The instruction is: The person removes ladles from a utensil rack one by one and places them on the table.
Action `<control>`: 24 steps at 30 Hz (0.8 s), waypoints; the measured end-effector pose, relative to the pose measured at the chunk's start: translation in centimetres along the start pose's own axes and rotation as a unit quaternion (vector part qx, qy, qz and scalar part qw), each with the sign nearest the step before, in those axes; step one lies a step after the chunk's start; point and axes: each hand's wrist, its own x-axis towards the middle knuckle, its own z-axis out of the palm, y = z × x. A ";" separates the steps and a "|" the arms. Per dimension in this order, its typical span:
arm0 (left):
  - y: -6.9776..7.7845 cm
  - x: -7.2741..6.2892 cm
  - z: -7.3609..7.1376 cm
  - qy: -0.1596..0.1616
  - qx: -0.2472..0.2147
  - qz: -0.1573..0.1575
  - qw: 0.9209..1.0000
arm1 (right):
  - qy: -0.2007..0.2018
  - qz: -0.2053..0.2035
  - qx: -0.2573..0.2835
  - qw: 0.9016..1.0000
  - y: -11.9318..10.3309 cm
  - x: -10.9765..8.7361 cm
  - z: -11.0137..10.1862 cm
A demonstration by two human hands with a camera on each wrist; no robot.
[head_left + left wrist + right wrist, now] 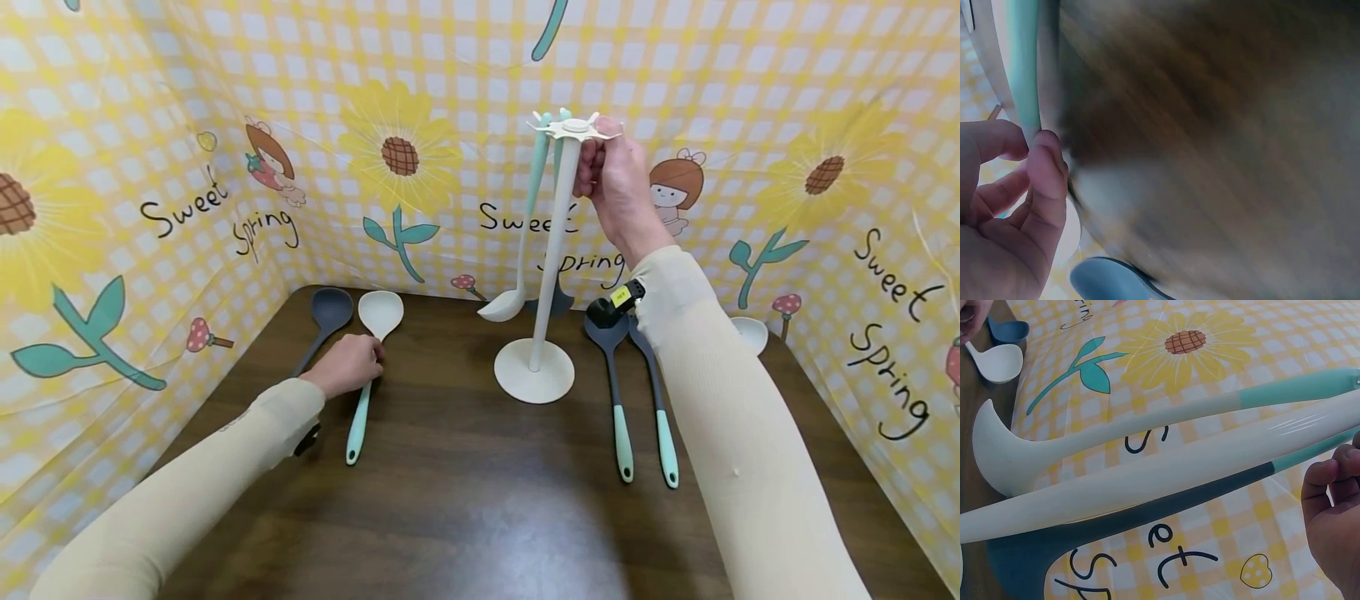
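Note:
My left hand [347,365] pinches a white spoon [381,313] by its neck, just above the mint handle [358,429]. In the left wrist view, thumb and fingertips meet where the mint handle [1024,69] begins. At the top of a white utensil stand [551,258], my right hand [621,183] grips the hooked rim, thumb on top and the other fingers curled beneath. From the stand's far side hang a white ladle [1007,450] and a dark-headed utensil [1019,562], both with mint handles.
Left of the white spoon lies a dark spoon [332,308], partly behind the left hand. Right of the stand's round base [534,372] lie two dark utensils with mint handles [622,446], heads partly hidden by my right wrist. A white head [752,333] shows beyond the forearm. Patterned cloth surrounds the table.

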 end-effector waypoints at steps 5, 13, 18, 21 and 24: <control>-0.6 -0.3 -0.5 -0.010 0.003 0.003 1.000 | 0.001 0.005 0.003 1.000 -0.1 0.0 0.0; -2.0 -0.6 -0.6 0.002 0.019 0.014 1.000 | -0.004 0.008 0.004 1.000 -0.1 0.0 0.0; -2.2 -0.8 -0.8 0.006 0.029 0.022 0.999 | -0.005 0.002 0.004 1.000 -0.2 0.2 0.0; -2.1 -0.9 -1.0 -0.004 0.038 0.019 0.999 | -0.004 0.002 0.009 1.000 -0.1 0.2 0.0; -2.2 -1.1 -0.9 -0.011 0.049 0.018 0.999 | -0.003 0.004 0.014 1.000 0.0 0.2 0.0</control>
